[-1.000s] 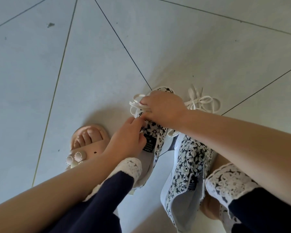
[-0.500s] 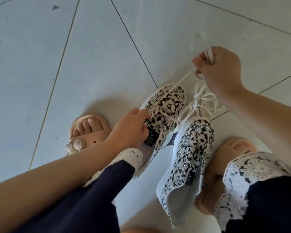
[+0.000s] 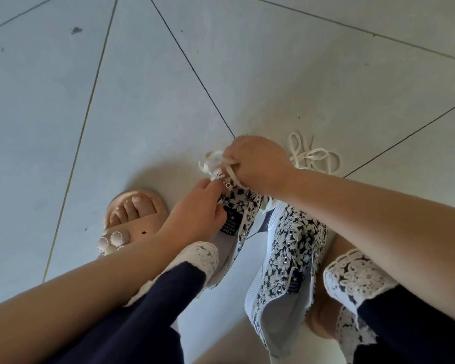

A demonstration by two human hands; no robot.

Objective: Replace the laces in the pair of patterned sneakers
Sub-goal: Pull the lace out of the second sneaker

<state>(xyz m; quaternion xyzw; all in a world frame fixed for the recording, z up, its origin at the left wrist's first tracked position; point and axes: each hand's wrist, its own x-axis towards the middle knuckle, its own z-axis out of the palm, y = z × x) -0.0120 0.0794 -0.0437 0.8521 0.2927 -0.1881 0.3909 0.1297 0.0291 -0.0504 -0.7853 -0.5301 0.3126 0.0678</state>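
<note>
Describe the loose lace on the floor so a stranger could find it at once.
Start at the grey tiled floor, where two black-and-white floral canvas sneakers sit side by side. Beyond their toes, past the right hand, lies a cream flat shoelace in a loose tangle. Unlike the lace gripped in that hand, it lies unheld on the tile.

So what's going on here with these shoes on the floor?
A person is bent over a pair of sneakers on the grey tiled floor. Their right hand grips a bunched cream flat lace at the toe end of one black-and-white floral canvas sneaker, while the left hand pinches that sneaker's eyelet edge. The second floral sneaker beside it has bare eyelets, and a loose cream lace lies in a tangle on the floor beyond.
</note>
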